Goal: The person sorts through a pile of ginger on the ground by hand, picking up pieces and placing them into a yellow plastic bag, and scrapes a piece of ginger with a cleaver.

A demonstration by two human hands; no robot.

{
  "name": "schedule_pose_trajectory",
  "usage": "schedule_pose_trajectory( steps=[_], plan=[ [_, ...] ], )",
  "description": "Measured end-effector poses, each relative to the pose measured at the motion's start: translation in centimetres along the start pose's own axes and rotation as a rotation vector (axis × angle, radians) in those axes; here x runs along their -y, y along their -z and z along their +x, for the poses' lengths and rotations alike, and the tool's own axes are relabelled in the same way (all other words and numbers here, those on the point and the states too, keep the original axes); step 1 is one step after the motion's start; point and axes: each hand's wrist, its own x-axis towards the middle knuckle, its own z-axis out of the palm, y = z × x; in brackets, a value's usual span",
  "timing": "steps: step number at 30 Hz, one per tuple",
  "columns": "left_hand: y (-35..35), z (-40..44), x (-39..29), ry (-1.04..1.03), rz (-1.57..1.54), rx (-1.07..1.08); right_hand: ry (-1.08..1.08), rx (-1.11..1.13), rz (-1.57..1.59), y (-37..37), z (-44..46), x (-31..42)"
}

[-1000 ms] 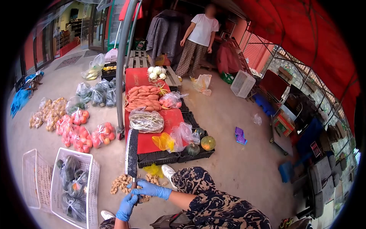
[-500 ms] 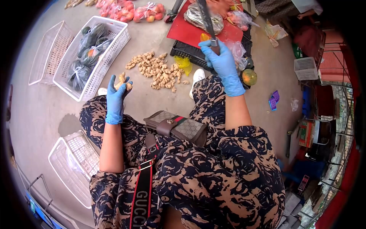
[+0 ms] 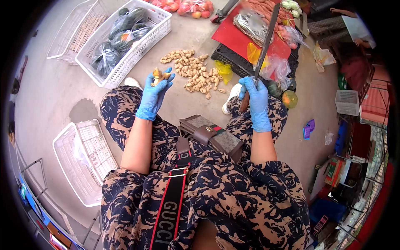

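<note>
In a blue glove, my left hand (image 3: 154, 95) grips a piece of ginger (image 3: 160, 76) that shows a yellowish face. My right hand (image 3: 255, 100), also gloved in blue, is wrapped round the wooden handle of a long knife (image 3: 266, 41), whose dark blade points up and away over the red mat's edge. Between and beyond the hands, a heap of ginger (image 3: 191, 71) lies on the ground, beside a yellow net bag (image 3: 223, 71). A patterned bag (image 3: 212, 135) rests on my lap.
White crates (image 3: 125, 64) stand at the upper left, one holding bagged dark vegetables; another crate (image 3: 85, 158) is at the left. A red mat (image 3: 227, 34) with produce covers black crates. Squash (image 3: 289, 99) lie beside it. A person (image 3: 333, 29) is at the upper right.
First both hands were together at the knife handle; then they parted, the left holding ginger. Since then, the knife has tilted to the right and the view has shifted.
</note>
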Motion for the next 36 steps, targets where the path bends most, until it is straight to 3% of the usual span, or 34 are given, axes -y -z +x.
schedule_pose_trajectory(
  steps=[3, 6, 10, 13, 19, 22, 28, 36],
  plan=[
    [-0.4, 0.5, -0.6, -0.009, -0.195, 0.098, -0.257, -0.018, -0.056, -2.5, -0.1, 0.1],
    [-0.6, 0.5, -1.4, 0.110, -0.643, 0.142, -0.230, 0.099, -0.198, -4.8, -0.5, -0.7],
    [1.1, 0.9, 0.0, 0.025, -0.396, 0.003, -0.217, 0.227, -0.373, -7.0, -0.7, -1.5],
    [0.5, 0.8, 0.0, -0.076, -0.379, -0.045, -0.114, 0.287, -0.476, -8.3, -0.8, -3.2],
    [0.0, 0.3, -0.6, 0.056, -0.556, 0.007, 0.308, 0.379, -0.852, -11.5, -1.6, -3.3],
    [0.7, 0.4, -0.2, 0.149, -0.640, -0.104, 0.421, 0.459, -0.951, -12.6, -1.4, -3.3],
    [1.1, -0.2, 0.2, 0.196, -0.579, -0.054, 0.516, 0.501, -0.985, -13.8, -0.4, -4.7],
    [2.3, -0.3, 0.4, 0.336, -0.547, -0.221, 0.520, 0.601, -1.095, -14.7, 0.0, -4.8]
  ],
)
